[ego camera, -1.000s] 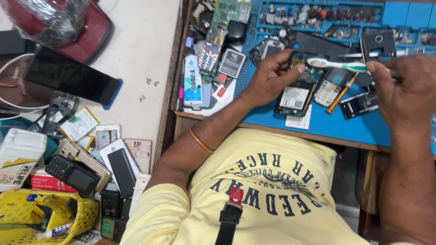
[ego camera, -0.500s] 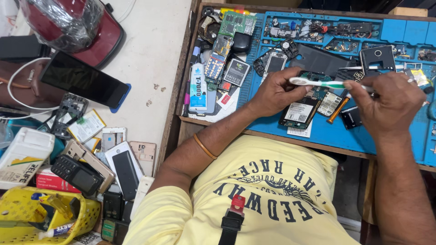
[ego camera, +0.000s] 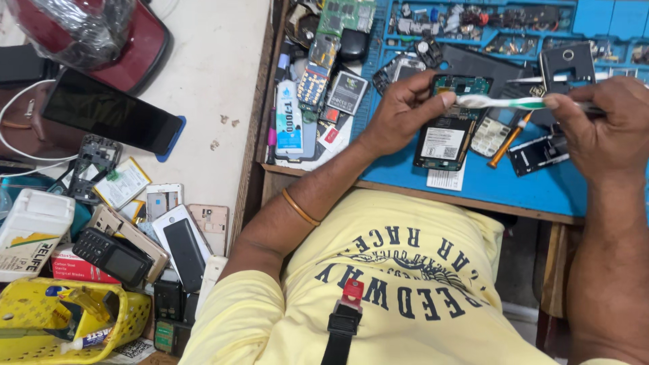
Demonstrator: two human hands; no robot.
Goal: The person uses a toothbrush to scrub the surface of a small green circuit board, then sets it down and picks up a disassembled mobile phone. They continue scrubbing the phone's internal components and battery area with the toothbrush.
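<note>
Gripping a toothbrush in right hand, handle end hidden, left hand pinching its bristles over opened phone

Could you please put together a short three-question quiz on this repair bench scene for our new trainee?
1. True or false: the right hand holds a toothbrush.
2. What does the left hand steady on the blue mat?
3. The orange-handled screwdriver lies: A) left of the opened phone, B) right of it, C) in the yellow basket.

Key: 1 true. 2 the opened phone, back cover off. 3 B.
</note>
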